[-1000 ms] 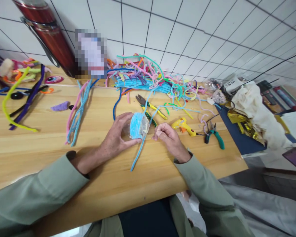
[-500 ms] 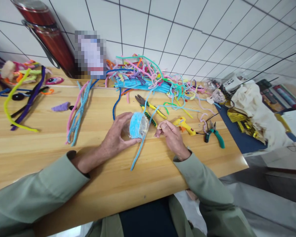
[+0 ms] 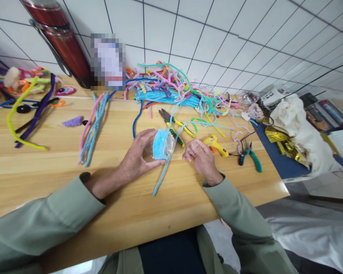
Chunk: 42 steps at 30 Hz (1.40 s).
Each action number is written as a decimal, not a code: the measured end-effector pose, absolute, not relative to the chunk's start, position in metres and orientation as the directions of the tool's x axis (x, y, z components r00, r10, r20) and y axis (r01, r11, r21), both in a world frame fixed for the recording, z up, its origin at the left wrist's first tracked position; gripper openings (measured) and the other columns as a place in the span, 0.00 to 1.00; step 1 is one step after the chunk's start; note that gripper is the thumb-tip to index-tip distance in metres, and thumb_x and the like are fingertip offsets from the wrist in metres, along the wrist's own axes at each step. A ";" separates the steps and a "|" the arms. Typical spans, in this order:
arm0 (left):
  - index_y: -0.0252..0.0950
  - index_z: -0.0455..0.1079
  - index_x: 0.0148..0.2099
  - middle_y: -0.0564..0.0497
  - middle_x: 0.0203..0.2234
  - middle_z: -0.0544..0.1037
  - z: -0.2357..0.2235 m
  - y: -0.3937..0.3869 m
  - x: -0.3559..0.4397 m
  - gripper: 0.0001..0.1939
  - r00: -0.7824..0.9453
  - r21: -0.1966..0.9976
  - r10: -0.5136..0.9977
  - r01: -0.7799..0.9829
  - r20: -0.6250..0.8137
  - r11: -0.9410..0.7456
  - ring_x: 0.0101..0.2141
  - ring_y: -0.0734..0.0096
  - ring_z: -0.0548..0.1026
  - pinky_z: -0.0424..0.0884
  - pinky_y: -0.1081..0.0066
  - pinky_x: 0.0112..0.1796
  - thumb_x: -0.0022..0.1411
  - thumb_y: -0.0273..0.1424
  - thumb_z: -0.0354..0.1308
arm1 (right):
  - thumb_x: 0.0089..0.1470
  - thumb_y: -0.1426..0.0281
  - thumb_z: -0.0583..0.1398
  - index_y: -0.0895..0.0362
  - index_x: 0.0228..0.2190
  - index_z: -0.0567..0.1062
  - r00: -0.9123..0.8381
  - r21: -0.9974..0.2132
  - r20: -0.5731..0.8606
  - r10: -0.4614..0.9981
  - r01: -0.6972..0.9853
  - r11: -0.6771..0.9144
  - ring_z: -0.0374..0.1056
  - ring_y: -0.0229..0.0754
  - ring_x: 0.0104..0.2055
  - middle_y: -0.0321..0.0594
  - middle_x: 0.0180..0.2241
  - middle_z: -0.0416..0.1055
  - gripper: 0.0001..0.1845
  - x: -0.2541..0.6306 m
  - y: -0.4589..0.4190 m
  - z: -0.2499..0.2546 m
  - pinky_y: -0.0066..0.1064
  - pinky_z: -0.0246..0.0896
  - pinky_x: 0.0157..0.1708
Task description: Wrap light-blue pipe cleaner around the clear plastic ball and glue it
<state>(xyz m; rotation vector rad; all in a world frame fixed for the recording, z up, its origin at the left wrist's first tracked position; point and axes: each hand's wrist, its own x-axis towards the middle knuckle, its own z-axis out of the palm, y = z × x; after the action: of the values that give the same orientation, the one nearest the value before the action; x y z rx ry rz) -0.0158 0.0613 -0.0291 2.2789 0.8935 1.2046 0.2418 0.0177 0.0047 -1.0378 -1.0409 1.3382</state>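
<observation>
My left hand (image 3: 133, 154) is wrapped around a clear, round plastic cup (image 3: 170, 144) lying on its side. Blue pipe cleaner coils (image 3: 160, 144) form a band around the cup. Another light blue pipe cleaner (image 3: 161, 178) crosses by the cup's right end, its lower tip pointing toward me. Just right of the cup, apart from it, my right hand (image 3: 200, 158) is closed with its fingertips together; whatever they hold, if anything, is hidden. Behind the hands lie yellow-handled pliers (image 3: 184, 128), and a yellow glue gun (image 3: 217, 145) rests beyond my right hand.
Green-handled pliers (image 3: 253, 158) lie right of the glue gun. A heap of pipe cleaners (image 3: 171, 95) runs along the tiled wall. Leftward are loose pipe cleaners (image 3: 95, 129), a purple cone (image 3: 72, 121) and a red thermos (image 3: 65, 45). A cream cloth bag (image 3: 297, 121) sits far right.
The view has shifted slightly, so everything sits a little further right. My right fingers have curled in more, and the small pale bit seen at their tips no longer shows. My left hand keeps its grip.
</observation>
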 end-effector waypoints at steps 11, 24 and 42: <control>0.49 0.54 0.76 0.39 0.66 0.72 -0.029 0.061 -0.016 0.52 0.419 0.620 0.711 0.352 0.566 -0.701 0.67 0.44 0.72 0.73 0.41 0.65 0.59 0.41 0.79 | 0.60 0.53 0.70 0.52 0.31 0.72 -0.075 -0.970 -0.035 0.997 -0.239 -0.052 0.63 0.37 0.27 0.30 0.26 0.65 0.19 0.242 0.016 0.005 0.34 0.71 0.33; 0.47 0.55 0.75 0.38 0.65 0.72 -0.030 0.062 -0.015 0.48 0.420 0.595 0.683 0.338 0.598 -0.729 0.66 0.45 0.72 0.74 0.43 0.64 0.61 0.43 0.77 | 0.60 0.48 0.70 0.52 0.39 0.76 -0.150 -0.975 -0.031 0.988 -0.214 -0.063 0.68 0.39 0.29 0.32 0.28 0.71 0.21 0.241 0.012 0.005 0.35 0.68 0.35; 0.48 0.54 0.76 0.39 0.66 0.71 -0.031 0.062 -0.016 0.49 0.426 0.591 0.686 0.351 0.590 -0.726 0.67 0.44 0.72 0.72 0.42 0.66 0.61 0.42 0.77 | 0.59 0.50 0.71 0.52 0.29 0.72 -0.121 -0.955 0.018 0.992 -0.297 -0.019 0.64 0.37 0.26 0.30 0.27 0.66 0.22 0.238 0.013 0.008 0.34 0.67 0.33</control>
<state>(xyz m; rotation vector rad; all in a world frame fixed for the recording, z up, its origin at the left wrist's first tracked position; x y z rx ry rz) -0.0156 0.0615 -0.0305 2.3066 0.8850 1.2141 0.2383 0.0128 0.0083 -0.9221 -1.0682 1.4260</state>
